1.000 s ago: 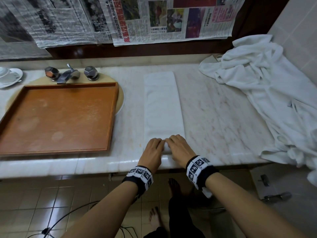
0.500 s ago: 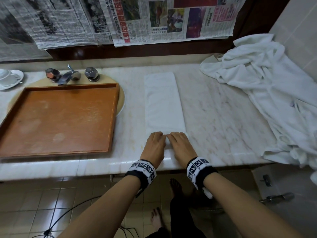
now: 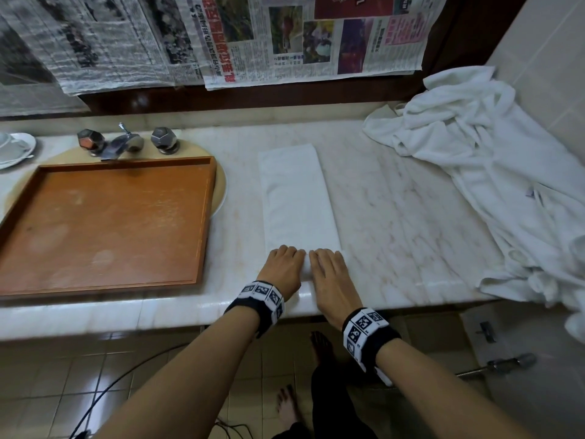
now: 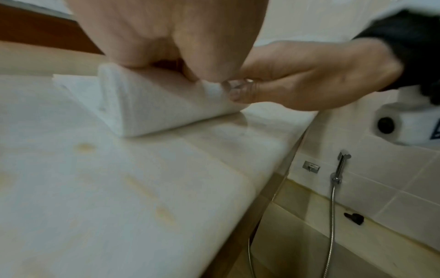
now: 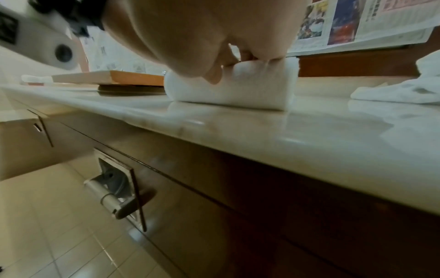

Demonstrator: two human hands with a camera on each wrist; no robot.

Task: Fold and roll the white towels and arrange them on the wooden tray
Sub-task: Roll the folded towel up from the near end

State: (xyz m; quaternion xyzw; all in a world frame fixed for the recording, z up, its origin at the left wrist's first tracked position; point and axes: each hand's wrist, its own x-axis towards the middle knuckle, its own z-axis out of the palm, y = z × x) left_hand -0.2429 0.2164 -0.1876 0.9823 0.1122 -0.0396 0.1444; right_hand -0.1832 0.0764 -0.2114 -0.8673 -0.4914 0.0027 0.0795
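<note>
Towel (image 3: 297, 201), folded into a strip running up the frame's centre from a started roll, lies ahead of left hand (image 3: 281, 269) and right hand (image 3: 332, 274), both curled over that roll.

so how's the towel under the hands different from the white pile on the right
The folded towel lies flat as a neat long strip, its near end rolled up under the left hand and right hand; the white pile is crumpled and loose. The towel sits mid-counter beside the wooden tray; the pile sprawls against the right wall, untouched, and covers more of the counter. Both are white cloth on the marble counter.
</note>
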